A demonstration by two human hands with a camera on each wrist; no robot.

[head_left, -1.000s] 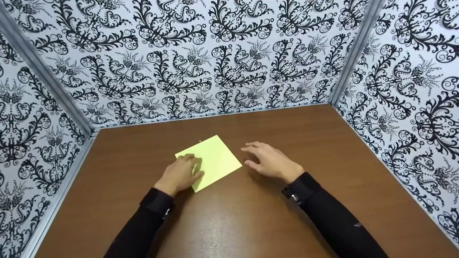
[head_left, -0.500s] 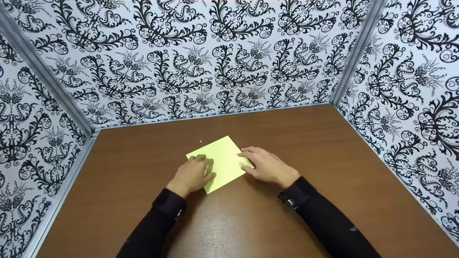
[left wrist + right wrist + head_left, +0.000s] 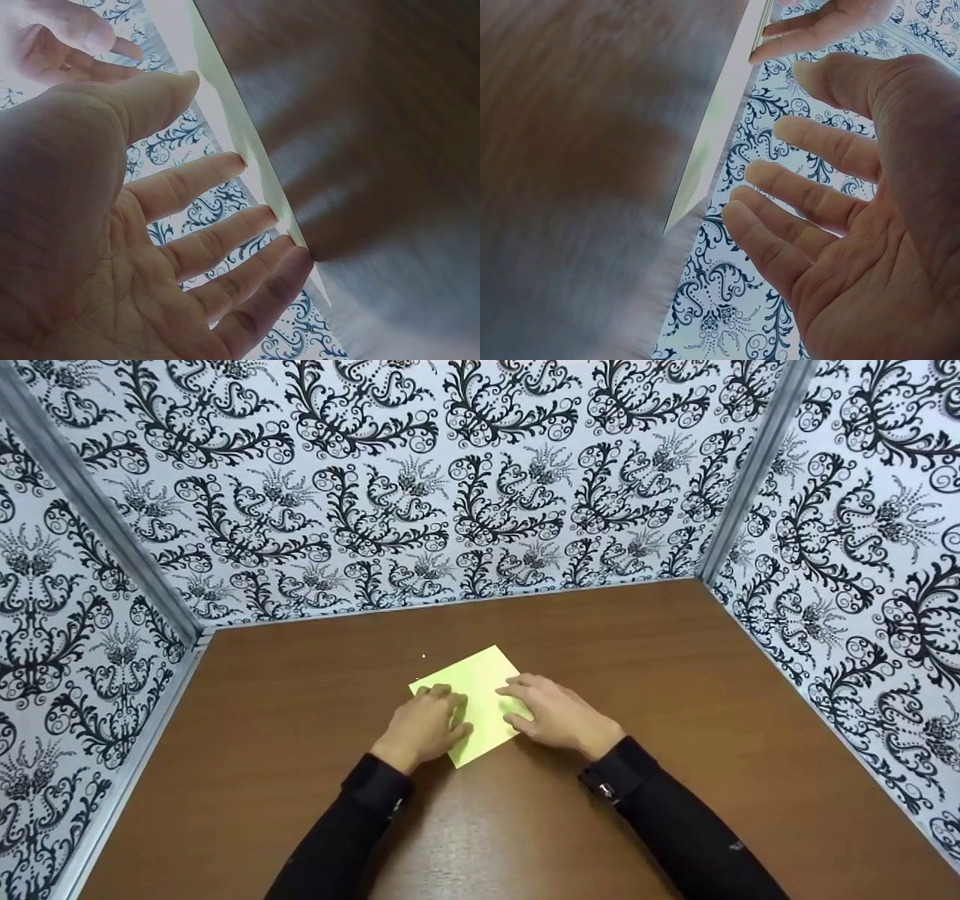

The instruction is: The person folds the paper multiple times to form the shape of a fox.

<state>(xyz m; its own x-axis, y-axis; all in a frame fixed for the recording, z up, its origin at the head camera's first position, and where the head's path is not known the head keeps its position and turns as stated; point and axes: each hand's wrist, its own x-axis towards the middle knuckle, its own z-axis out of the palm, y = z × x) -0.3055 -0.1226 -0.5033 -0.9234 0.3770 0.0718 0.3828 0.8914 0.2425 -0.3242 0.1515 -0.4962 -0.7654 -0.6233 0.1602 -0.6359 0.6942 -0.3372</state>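
Observation:
A square sheet of yellow-green paper point(image 3: 484, 697) lies flat on the brown table, one corner toward the back wall. My left hand point(image 3: 424, 725) is over its left side; in the left wrist view the fingertips point(image 3: 262, 215) touch the paper, the fingers only slightly bent. Over the right corner is my right hand point(image 3: 561, 714), covering that corner in the head view. In the right wrist view its loosely spread fingers point(image 3: 802, 187) stand a small gap above the sheet point(image 3: 718, 112), holding nothing.
The brown wood-look table point(image 3: 285, 750) fills the lower view. A tiny white speck point(image 3: 423, 655) lies just behind the paper. White panels point(image 3: 390, 502) with black scroll patterns and grey metal posts point(image 3: 757, 472) enclose the back and both sides.
The left hand has slid the paper to the right across the table, up to and under the right hand. The right hand has shifted only slightly.

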